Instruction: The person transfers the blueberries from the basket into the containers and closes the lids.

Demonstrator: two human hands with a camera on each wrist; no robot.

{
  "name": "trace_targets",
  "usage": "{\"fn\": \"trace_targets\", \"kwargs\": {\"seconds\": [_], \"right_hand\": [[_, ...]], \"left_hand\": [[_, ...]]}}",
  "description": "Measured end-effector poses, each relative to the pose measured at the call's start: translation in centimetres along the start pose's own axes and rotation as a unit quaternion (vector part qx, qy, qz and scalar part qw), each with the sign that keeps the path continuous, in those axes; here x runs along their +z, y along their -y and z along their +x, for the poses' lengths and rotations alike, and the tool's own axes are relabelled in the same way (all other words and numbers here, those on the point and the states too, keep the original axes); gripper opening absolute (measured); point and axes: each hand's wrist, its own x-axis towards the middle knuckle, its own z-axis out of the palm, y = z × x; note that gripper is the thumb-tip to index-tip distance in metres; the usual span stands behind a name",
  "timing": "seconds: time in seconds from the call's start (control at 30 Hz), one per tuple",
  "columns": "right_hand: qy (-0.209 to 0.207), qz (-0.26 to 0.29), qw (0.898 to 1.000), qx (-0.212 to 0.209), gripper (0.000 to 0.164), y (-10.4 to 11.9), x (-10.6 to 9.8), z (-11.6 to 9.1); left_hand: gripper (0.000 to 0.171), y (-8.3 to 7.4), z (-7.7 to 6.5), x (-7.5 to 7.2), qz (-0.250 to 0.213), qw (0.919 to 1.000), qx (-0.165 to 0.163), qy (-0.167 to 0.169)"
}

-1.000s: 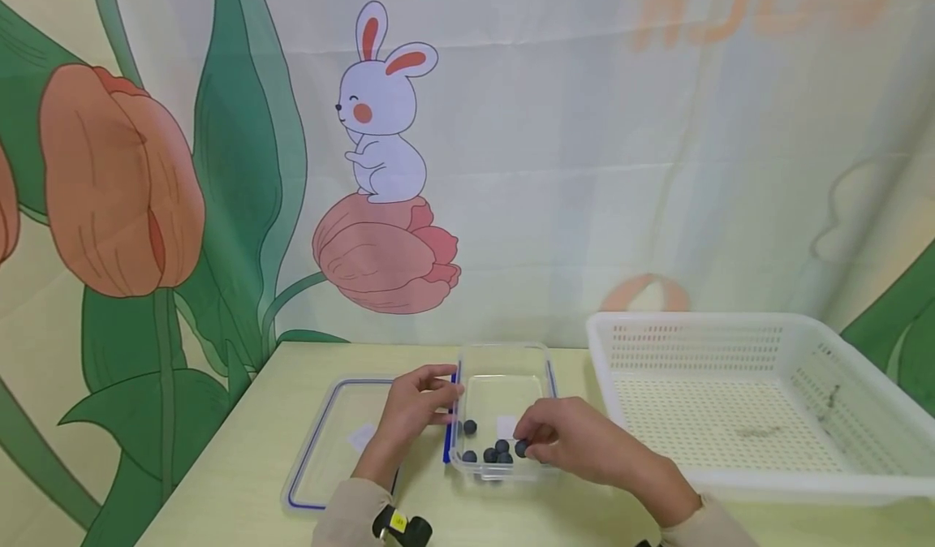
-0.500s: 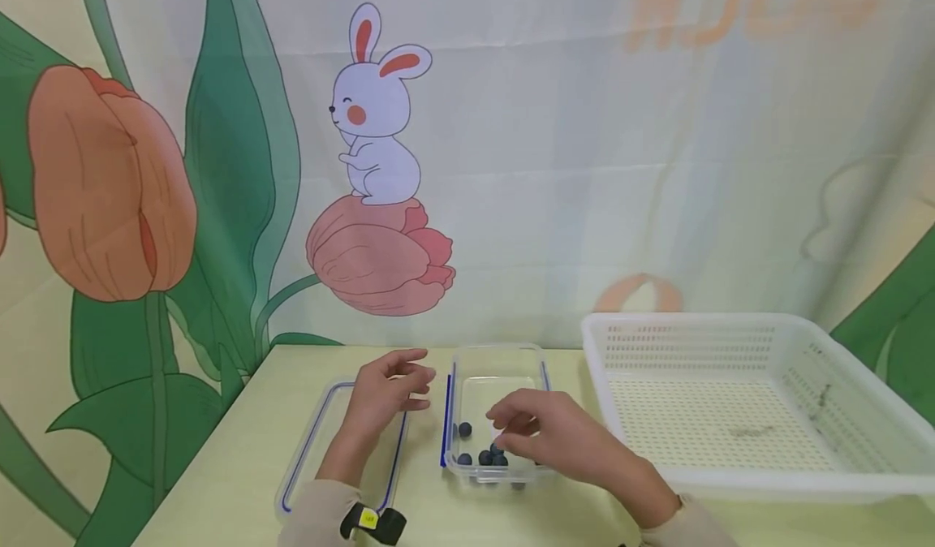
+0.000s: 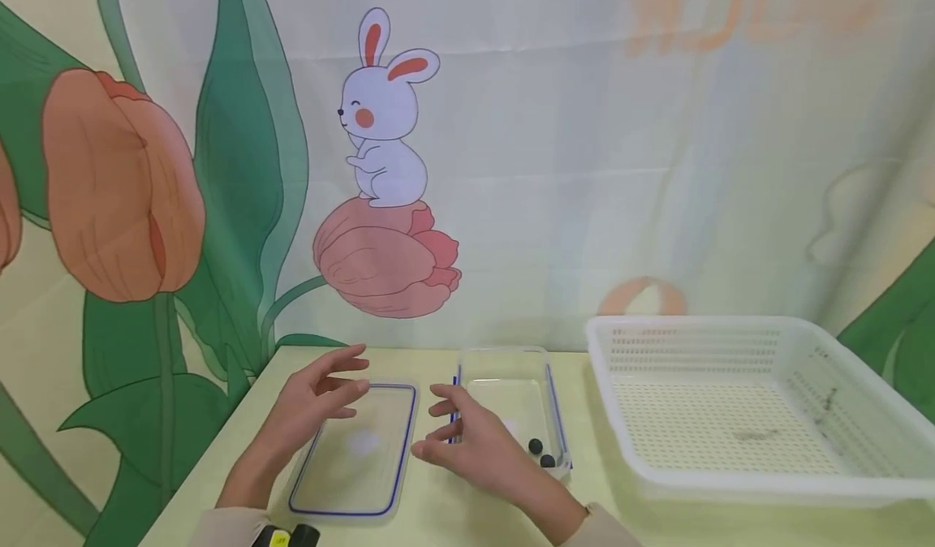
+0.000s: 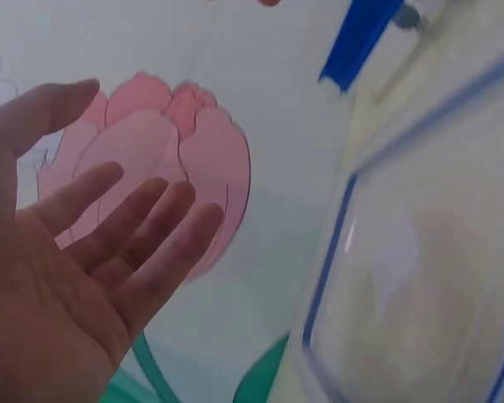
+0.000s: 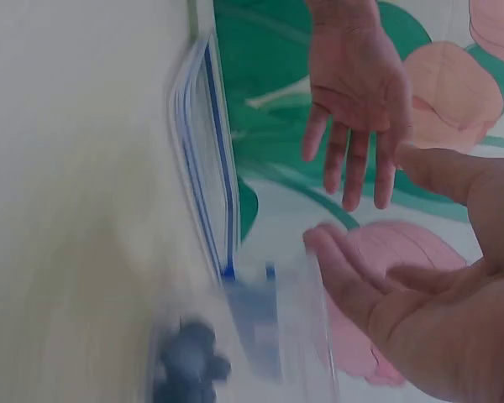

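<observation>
My left hand hovers above the left edge of a clear lid with a blue seal, its fingers spread and holding nothing. In the left wrist view its bare palm shows. My right hand hangs in the air over the left side of a clear plastic container, fingers loosely bent and nothing between them. Several blueberries lie in the container's near end; two blueberries show past my hand, which hides the others. The right wrist view has a blurred cluster of blueberries behind the container wall.
A large white perforated basket stands right of the container. The pale table meets a printed curtain at its back edge. A blue locking flap sticks out from the container's side.
My left hand has left the container's side and moved left over the lid. My right hand has let a blueberry go in the container and moved left.
</observation>
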Motion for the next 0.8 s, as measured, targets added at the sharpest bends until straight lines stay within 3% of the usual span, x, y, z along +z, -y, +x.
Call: {"fn": "trace_targets", "kwargs": {"seconds": [0.2,0.37,0.6,0.8], "right_hand": [[-0.008,0.032,0.999,0.040,0.097,0.5,3.0,0.7],[-0.016,-0.008,0.997,0.072,0.107,0.0,5.2,1.4],[-0.044,-0.015,0.991,0.127,0.110,-1.7,7.7,2.5],[-0.077,-0.012,0.990,0.115,0.102,-2.8,8.7,3.1]], "left_hand": [[0.070,2.8,-1.2,-3.9,0.047,0.9982,-0.014,0.034],[0.073,5.4,-2.0,-6.0,0.054,0.9969,-0.028,0.050],[0.079,8.3,-2.3,-6.6,-0.015,0.9916,-0.088,0.094],[0.076,9.0,-2.3,-6.3,-0.002,0.9873,-0.111,0.114]]}}
